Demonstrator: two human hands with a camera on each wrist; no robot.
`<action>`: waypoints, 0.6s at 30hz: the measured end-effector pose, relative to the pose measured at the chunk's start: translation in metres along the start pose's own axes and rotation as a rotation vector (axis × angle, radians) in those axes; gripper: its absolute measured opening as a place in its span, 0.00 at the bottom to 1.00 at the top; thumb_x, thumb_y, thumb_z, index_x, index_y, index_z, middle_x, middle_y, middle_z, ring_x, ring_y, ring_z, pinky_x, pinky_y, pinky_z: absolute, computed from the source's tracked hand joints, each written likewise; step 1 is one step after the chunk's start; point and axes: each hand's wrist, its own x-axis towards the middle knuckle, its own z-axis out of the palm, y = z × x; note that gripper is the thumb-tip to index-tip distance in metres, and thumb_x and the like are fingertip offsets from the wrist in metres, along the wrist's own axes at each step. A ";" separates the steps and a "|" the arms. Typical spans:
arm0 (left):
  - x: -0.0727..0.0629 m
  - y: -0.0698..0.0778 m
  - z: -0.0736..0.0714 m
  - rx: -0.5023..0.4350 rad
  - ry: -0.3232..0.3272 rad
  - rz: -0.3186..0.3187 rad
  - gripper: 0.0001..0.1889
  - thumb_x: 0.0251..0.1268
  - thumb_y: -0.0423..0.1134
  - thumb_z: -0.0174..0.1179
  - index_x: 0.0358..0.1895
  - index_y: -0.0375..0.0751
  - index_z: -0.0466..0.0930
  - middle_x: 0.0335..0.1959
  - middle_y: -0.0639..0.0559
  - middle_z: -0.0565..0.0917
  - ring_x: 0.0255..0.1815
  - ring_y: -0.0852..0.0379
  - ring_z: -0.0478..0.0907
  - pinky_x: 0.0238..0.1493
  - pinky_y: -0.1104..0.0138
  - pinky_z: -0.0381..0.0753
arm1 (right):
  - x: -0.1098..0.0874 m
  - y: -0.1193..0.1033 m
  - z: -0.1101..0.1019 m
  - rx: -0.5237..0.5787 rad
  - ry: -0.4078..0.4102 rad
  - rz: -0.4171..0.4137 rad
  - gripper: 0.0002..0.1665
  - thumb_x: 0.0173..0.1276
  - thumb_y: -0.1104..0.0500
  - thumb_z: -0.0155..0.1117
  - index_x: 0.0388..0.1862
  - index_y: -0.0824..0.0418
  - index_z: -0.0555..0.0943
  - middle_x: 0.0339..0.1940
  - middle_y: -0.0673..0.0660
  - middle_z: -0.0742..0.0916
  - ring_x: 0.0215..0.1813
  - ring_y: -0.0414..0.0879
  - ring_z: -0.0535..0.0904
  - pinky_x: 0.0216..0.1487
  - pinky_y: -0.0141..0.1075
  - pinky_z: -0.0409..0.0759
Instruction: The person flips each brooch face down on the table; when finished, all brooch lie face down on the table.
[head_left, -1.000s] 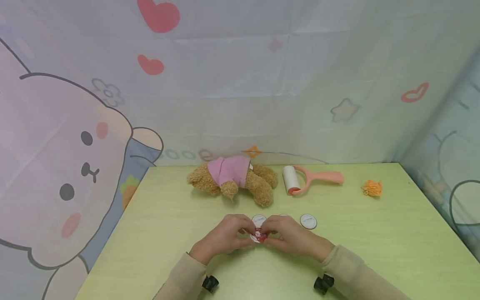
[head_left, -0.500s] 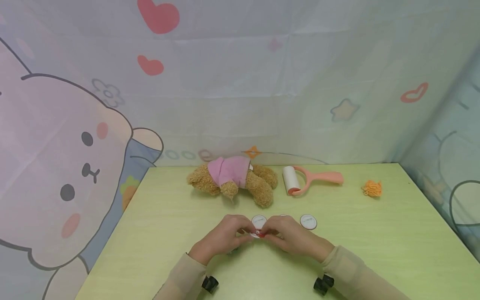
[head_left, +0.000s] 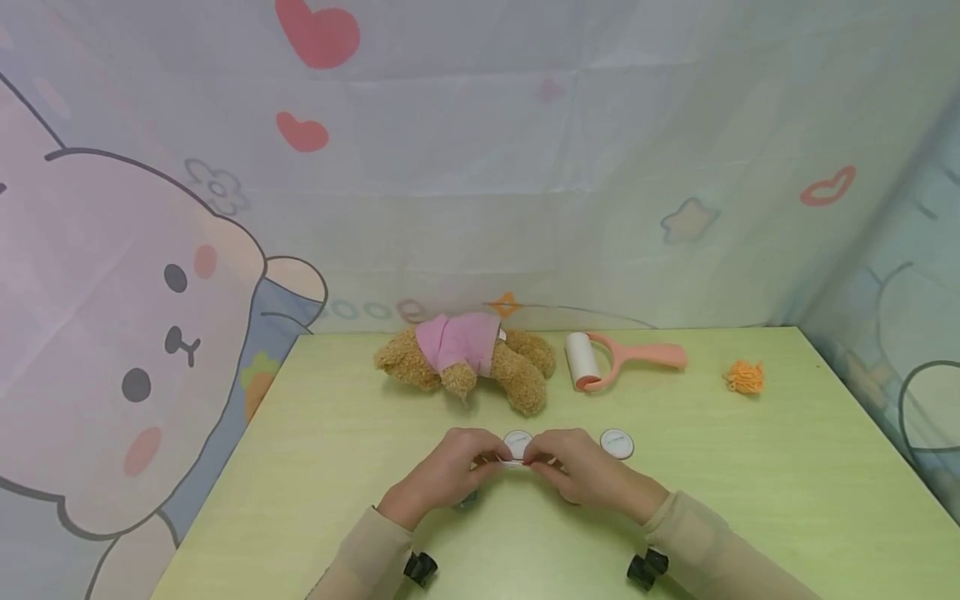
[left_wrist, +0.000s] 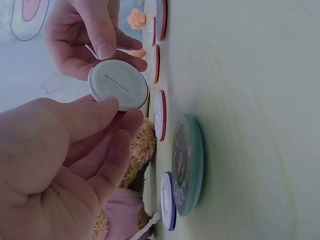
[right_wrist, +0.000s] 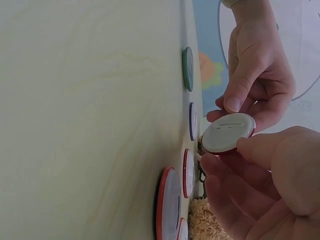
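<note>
Both hands hold one round pin-back button badge (left_wrist: 120, 84) between them, a little above the table. Its white back, with the pin, faces the wrist cameras; a red rim shows in the right wrist view. From the head it appears nearly edge-on. My left hand (head_left: 453, 468) pinches one side with thumb and fingers, and my right hand (head_left: 583, 468) pinches the opposite side. Just beyond lies a badge (head_left: 517, 444) with its white back up, and another badge (head_left: 617, 444) rests to the right. Near my left hand is a green badge (left_wrist: 187, 165), picture side visible.
Several more badges lie around, among them a blue-rimmed badge (left_wrist: 168, 200) and an orange-red-rimmed badge (right_wrist: 169, 205). Along the back are a plush toy (head_left: 459, 346) in a pink top, a lint roller (head_left: 583, 362) with a peach handle, and an orange yarn bundle (head_left: 745, 377).
The held badge has tipped: its red printed face showed to the head camera a second ago, and now only a thin edge does. Both hands stay in nearly the same place.
</note>
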 end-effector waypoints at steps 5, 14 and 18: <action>0.000 0.000 0.001 -0.008 0.003 -0.006 0.08 0.70 0.25 0.66 0.46 0.38 0.89 0.43 0.47 0.90 0.42 0.62 0.86 0.47 0.67 0.87 | -0.001 0.000 0.001 0.007 0.000 0.020 0.06 0.73 0.70 0.66 0.44 0.61 0.86 0.41 0.54 0.91 0.45 0.40 0.88 0.45 0.37 0.89; 0.002 0.002 0.000 -0.015 0.024 -0.029 0.07 0.72 0.28 0.65 0.47 0.40 0.89 0.42 0.50 0.91 0.41 0.64 0.85 0.45 0.66 0.87 | 0.001 0.001 0.000 0.051 0.015 0.055 0.08 0.72 0.71 0.66 0.45 0.62 0.85 0.42 0.56 0.91 0.45 0.42 0.89 0.45 0.34 0.88; 0.002 0.002 0.000 -0.016 0.032 -0.036 0.07 0.73 0.30 0.66 0.47 0.43 0.90 0.42 0.52 0.91 0.42 0.65 0.86 0.45 0.68 0.87 | 0.001 0.001 0.000 0.053 0.026 0.071 0.09 0.72 0.71 0.67 0.47 0.61 0.84 0.42 0.55 0.90 0.45 0.42 0.89 0.44 0.31 0.87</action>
